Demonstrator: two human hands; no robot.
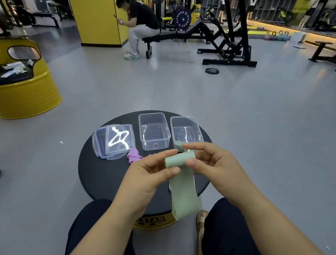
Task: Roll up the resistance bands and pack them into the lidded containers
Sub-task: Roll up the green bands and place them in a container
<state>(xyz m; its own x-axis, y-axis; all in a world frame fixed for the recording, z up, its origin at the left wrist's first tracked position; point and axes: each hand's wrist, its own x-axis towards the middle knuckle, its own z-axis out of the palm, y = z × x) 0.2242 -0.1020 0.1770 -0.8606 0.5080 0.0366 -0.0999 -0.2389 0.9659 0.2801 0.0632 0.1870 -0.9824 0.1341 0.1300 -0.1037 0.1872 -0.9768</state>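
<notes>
A pale green resistance band (184, 194) is partly rolled, its roll held above the round black table (99, 178) and its loose tail hanging down over the front edge. My left hand (146, 176) pinches the roll's left end between thumb and fingers. My right hand (211, 160) pinches its right end. Two clear containers stand open behind: one in the middle (154, 131) looks empty, and the right one (186, 133) holds a small green roll (178, 143) at its near end. Two clear lids (114, 141) lie stacked at the left. A purple band (133, 155) lies crumpled beside the lids.
A yellow barrel seat (20, 82) stands at the left. A person (140, 23) sits on a bench farther back, with black gym machines (226, 33) to the right. A weight plate (212, 71) lies on the grey floor. My knees flank the table's front.
</notes>
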